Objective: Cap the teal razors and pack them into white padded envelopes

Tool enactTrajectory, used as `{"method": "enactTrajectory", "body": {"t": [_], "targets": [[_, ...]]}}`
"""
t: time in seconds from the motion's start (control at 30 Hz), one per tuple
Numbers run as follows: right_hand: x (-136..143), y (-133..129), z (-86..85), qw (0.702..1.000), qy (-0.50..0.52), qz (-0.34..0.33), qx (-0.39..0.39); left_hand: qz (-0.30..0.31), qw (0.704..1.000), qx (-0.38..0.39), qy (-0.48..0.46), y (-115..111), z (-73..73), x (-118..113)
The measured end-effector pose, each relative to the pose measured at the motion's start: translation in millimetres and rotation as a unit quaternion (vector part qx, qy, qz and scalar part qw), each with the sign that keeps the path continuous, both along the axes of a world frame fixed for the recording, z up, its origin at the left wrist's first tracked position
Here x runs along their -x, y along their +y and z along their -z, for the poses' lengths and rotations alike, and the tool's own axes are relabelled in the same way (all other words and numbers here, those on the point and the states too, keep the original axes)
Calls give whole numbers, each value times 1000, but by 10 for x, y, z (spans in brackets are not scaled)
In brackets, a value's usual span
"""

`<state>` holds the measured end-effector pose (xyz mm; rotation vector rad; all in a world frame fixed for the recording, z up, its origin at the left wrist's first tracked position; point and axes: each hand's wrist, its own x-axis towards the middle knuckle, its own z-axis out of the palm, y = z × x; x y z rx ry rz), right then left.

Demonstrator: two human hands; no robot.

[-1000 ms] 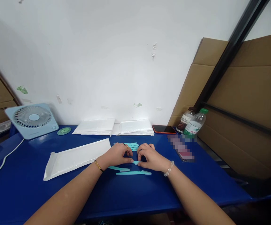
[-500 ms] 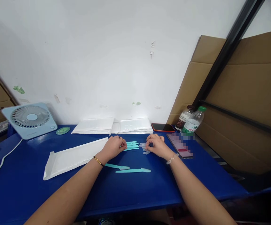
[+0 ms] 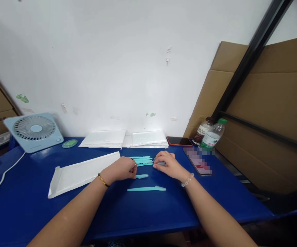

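Note:
Several turquoise sticks (image 3: 143, 160) lie side by side in the middle of the blue table. Just in front of them, my left hand (image 3: 126, 168) is closed on a turquoise razor (image 3: 142, 176), whose pale tip sticks out to the right. Another turquoise razor (image 3: 145, 189) lies flat nearer the front edge. My right hand (image 3: 167, 164) is curled at the right end of the sticks, its fingers around small greyish clear pieces (image 3: 161, 163). A long white padded envelope (image 3: 84, 174) lies left of my left hand, partly behind it.
White envelopes are stacked in two piles (image 3: 103, 138) (image 3: 148, 138) by the wall. A blue fan (image 3: 35, 132) and a green disc (image 3: 69, 143) stand at the left. Two phones (image 3: 179, 141) (image 3: 196, 161) and two bottles (image 3: 211, 137) are at the right.
My left hand has come down toward the front and taken hold of the nearer razor, which has shifted back and right. My right hand has moved slightly left over the clear pieces.

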<state>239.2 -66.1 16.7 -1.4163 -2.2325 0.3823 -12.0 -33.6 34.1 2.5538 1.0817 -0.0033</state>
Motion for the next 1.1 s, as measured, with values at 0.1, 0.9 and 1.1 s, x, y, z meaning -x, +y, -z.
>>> {"method": "enactTrajectory", "body": {"t": [0.1, 0.9, 1.1], "targets": [[69, -26, 14, 1000, -7, -24, 4, -5, 998, -29, -59, -2, 54, -125], [-209, 69, -12, 998, -14, 53, -26, 94, 994, 6, -53, -254, 95, -293], [-179, -2, -82, 992, 68, -70, 82, 34, 998, -16, -44, -189, 121, -280]]}}
